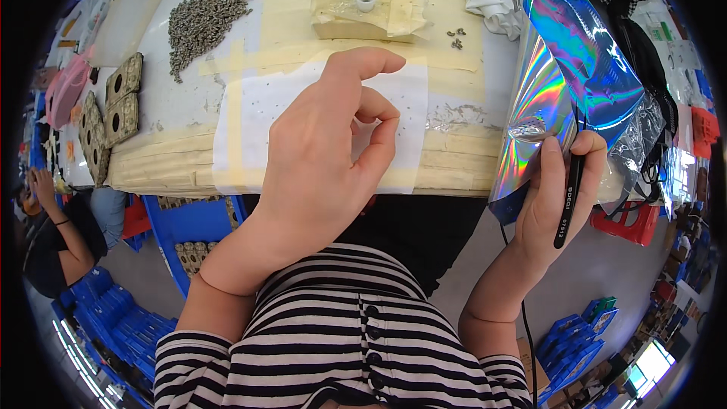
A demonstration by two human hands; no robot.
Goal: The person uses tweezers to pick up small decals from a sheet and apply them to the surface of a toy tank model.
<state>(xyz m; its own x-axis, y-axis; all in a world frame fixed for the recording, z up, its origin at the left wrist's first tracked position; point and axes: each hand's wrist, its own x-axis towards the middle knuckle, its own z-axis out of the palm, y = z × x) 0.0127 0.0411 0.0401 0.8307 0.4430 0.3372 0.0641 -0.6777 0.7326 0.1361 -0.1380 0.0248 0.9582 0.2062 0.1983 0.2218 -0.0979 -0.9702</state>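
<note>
My left hand (322, 136) hovers over a white sheet (254, 113) taped to the table's near edge. Its index finger reaches out to the right, while the thumb and other fingers curl loosely with nothing visible between them. On the right, my right hand (553, 189) holds black tweezers (572, 201), their tips pointing away from me. Those tips lie against a shiny rainbow-coloured foil bag (534, 79), which hangs partly over the table edge. Whether my right fingers also grip the foil is hard to tell.
Small metal parts (208, 23) are heaped at the far left. A tape-covered block (371, 26) carries a small white cup (366, 0) with a stick. Patterned blocks with round holes (123, 98) lie left. Blue bins (113, 318) stand below; another person's hand (43, 185) shows far left.
</note>
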